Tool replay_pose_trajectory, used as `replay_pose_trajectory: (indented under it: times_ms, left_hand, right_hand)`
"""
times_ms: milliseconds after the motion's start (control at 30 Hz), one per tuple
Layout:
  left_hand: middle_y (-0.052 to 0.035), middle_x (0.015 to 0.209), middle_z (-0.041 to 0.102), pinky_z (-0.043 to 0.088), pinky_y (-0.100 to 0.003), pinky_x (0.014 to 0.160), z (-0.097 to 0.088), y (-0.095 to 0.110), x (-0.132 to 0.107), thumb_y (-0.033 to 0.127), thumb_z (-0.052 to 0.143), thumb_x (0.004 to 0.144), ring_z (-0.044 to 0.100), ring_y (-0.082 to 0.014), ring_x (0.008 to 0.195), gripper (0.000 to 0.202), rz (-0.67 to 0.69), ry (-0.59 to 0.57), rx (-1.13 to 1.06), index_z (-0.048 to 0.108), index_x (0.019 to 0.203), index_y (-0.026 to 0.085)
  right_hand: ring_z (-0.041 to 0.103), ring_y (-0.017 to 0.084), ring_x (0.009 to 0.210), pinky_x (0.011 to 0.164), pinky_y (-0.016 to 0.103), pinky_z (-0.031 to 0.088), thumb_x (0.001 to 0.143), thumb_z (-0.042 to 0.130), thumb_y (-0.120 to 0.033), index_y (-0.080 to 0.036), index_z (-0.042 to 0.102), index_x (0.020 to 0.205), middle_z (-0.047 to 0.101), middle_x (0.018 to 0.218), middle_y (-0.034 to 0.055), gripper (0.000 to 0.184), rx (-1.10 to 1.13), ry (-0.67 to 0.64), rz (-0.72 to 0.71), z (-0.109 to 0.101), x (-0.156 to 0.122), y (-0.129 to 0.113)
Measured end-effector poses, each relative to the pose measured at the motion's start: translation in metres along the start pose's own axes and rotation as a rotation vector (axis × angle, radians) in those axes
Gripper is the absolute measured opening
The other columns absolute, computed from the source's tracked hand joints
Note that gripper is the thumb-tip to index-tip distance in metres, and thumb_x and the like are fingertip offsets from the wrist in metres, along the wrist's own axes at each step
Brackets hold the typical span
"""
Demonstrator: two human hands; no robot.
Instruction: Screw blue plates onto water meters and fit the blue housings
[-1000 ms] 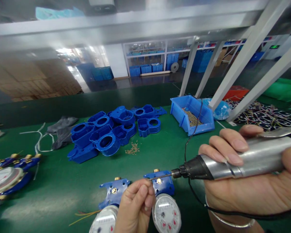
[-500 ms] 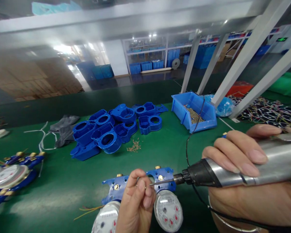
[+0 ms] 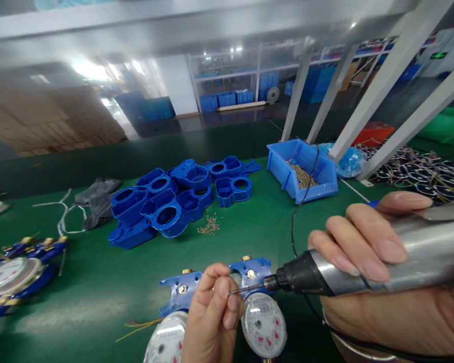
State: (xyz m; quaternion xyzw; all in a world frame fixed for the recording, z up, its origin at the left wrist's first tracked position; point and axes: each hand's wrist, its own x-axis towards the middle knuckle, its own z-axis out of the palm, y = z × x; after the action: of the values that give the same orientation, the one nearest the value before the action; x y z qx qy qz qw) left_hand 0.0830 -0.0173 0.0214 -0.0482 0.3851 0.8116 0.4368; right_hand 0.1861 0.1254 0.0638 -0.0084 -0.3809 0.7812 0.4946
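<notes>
My right hand (image 3: 366, 252) is wrapped round a silver and black electric screwdriver (image 3: 318, 272), whose thin bit points left. The bit's tip meets the pinched fingers of my left hand (image 3: 215, 307). A tiny screw seems to be held there, mostly hidden by the fingertips. Behind and below my hands lie two water meters with round dials, the right dial (image 3: 265, 325) and the left dial (image 3: 166, 340) partly covered by my left hand. Blue plates with brass fittings, the right plate (image 3: 255, 267) and the left plate (image 3: 177, 292), adjoin them.
Several blue plastic housings (image 3: 170, 217) are heaped behind a small pile of screws (image 3: 210, 224). A blue bin (image 3: 291, 179) of small brass parts stands back right, by white posts (image 3: 378, 85). More meters (image 3: 18, 272) lie left, near a grey cloth (image 3: 98, 201).
The screwdriver has shifted slightly left, and its bit tip has come up to the fingertips of my left hand. My left hand has stayed nearly in place.
</notes>
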Motion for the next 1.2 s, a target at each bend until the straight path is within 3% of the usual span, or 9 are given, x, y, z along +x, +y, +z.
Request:
replay_pose_trajectory:
  times_ms: [133,367,567,667,767,867,933,1033,1200]
  left_hand:
    - [0.0068,0.051,0.049,0.029,-0.011,0.045,-0.006,-0.003,0.002,0.032,0.087,0.060,0.036,0.0004,0.040,0.034,0.035,-0.001,0.056,0.064,0.081,0.017]
    - [0.0037,0.057,0.055,0.033,-0.014,0.047,-0.008,-0.003,-0.001,0.035,0.086,0.059,0.046,-0.0046,0.048,0.037,0.235,0.112,0.272,0.061,0.079,0.017]
    - [-0.0006,0.060,0.056,0.035,-0.020,0.048,-0.019,-0.007,0.002,0.054,0.062,0.081,0.045,-0.0096,0.049,0.038,0.068,0.037,0.197,0.061,0.085,0.016]
    - [0.0015,0.052,0.046,0.029,-0.023,0.046,-0.040,-0.021,-0.002,0.047,0.063,0.081,0.040,-0.0109,0.047,0.036,0.339,0.024,0.396,0.053,0.061,0.019]
    - [0.0011,0.050,0.046,0.021,-0.026,0.046,-0.047,-0.036,-0.006,0.026,0.068,0.079,0.039,-0.0122,0.047,0.029,0.843,-0.254,0.904,0.050,0.056,0.021]
    - [0.0001,0.049,0.050,0.017,-0.029,0.046,-0.032,-0.046,-0.003,0.016,0.063,0.077,0.040,-0.0130,0.046,0.023,1.230,-0.610,1.403,0.051,0.058,0.020]
    - [-0.0026,0.050,0.053,0.019,-0.031,0.047,-0.019,-0.050,0.002,0.016,0.060,0.076,0.045,-0.0151,0.048,0.020,1.270,-0.707,1.617,0.052,0.058,0.018]
    - [-0.0058,0.056,0.057,0.020,-0.033,0.049,-0.010,-0.054,0.009,0.015,0.060,0.075,0.050,-0.0178,0.052,0.014,1.121,-0.795,1.785,0.056,0.061,0.015]
    - [-0.0062,0.055,0.057,0.019,-0.033,0.049,-0.015,-0.057,0.013,0.012,0.054,0.079,0.047,-0.0169,0.051,0.017,1.065,-0.808,1.735,0.057,0.063,0.015]
  right_hand:
    - [0.035,0.014,0.046,0.038,0.038,0.027,0.077,0.054,-0.051,-0.033,0.057,0.101,0.030,0.063,-0.0005,0.030,-0.047,0.040,0.012,0.007,0.001,0.001]
    - [0.050,0.018,0.068,0.048,0.033,0.046,0.054,0.078,-0.046,-0.033,0.062,0.086,0.047,0.079,0.0016,0.038,-0.195,0.330,0.023,0.032,0.013,0.001]
    - [0.029,0.009,0.045,0.042,0.027,0.033,0.069,0.071,-0.038,-0.028,0.060,0.095,0.031,0.060,-0.0050,0.030,-0.070,0.159,0.036,0.019,0.008,0.000]
    - [0.034,0.010,0.045,0.042,0.028,0.032,0.073,0.068,-0.039,-0.029,0.059,0.099,0.036,0.061,-0.0037,0.029,-0.127,0.118,0.005,0.019,0.005,-0.003]
    - [0.038,0.009,0.041,0.039,0.025,0.033,0.071,0.071,-0.037,-0.027,0.059,0.092,0.042,0.055,-0.0045,0.026,-0.240,0.044,-0.005,0.031,0.007,0.002]
    - [0.043,0.008,0.041,0.039,0.022,0.034,0.070,0.074,-0.033,-0.026,0.058,0.086,0.047,0.053,-0.0055,0.024,-0.330,-0.044,0.002,0.042,0.007,0.020]
    - [0.046,0.009,0.045,0.041,0.022,0.036,0.074,0.071,-0.032,-0.026,0.057,0.089,0.051,0.057,-0.0052,0.022,-0.379,-0.085,0.005,0.042,0.006,0.033]
    - [0.048,0.009,0.046,0.043,0.023,0.039,0.076,0.069,-0.034,-0.025,0.056,0.092,0.051,0.059,-0.0059,0.022,-0.453,-0.108,0.022,0.036,0.006,0.050]
    - [0.048,0.008,0.045,0.043,0.023,0.040,0.077,0.067,-0.032,-0.022,0.053,0.093,0.052,0.059,-0.0067,0.023,-0.524,-0.105,0.025,0.030,0.010,0.064]
